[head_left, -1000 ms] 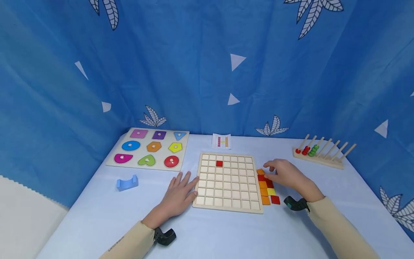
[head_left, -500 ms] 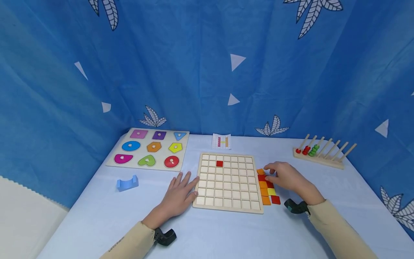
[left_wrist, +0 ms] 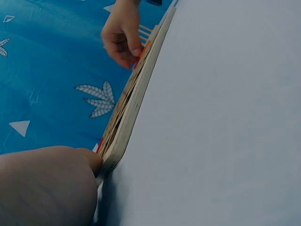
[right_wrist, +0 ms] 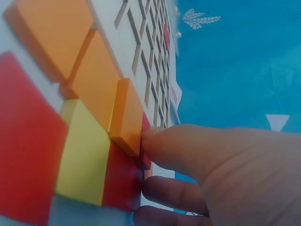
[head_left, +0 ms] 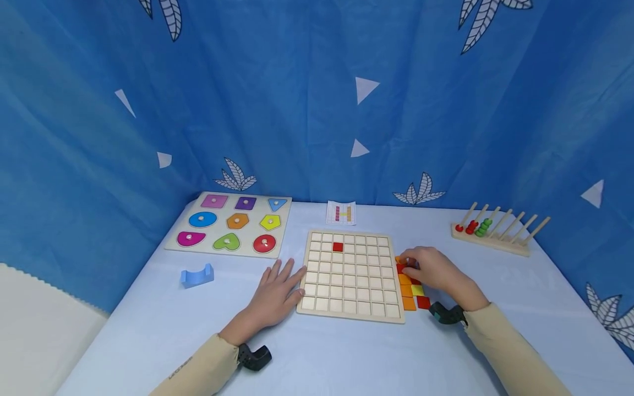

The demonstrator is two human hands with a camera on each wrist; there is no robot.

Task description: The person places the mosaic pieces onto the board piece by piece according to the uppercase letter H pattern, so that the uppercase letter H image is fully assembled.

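Observation:
In the head view, my left hand [head_left: 272,297] lies with fingers spread at the left edge of the wooden grid board [head_left: 350,316]. One red tile [head_left: 338,247] sits in a cell of its second row. My right hand [head_left: 436,272] is at the tile pile to the right of the board, its thumb and fingers pinching a red tile [right_wrist: 145,143]. The thumb [right_wrist: 164,143] presses that tile's near side; its far side is hidden. Orange tiles [right_wrist: 51,35], a yellow tile [right_wrist: 84,153] and other red tiles [right_wrist: 26,146] lie beside it, some overlapping.
A pattern card [head_left: 341,213] lies behind the board. Back left is a shape puzzle [head_left: 252,223] with knobbed pieces, and a blue curved block [head_left: 197,276] stands in front of it. A peg stand [head_left: 490,242] with red and green beads is back right.
My right hand has moved slightly left, its thumb and fingers coming down onto a red tile in the pile. The left hand stays at the board's edge; the head view has shifted slightly.

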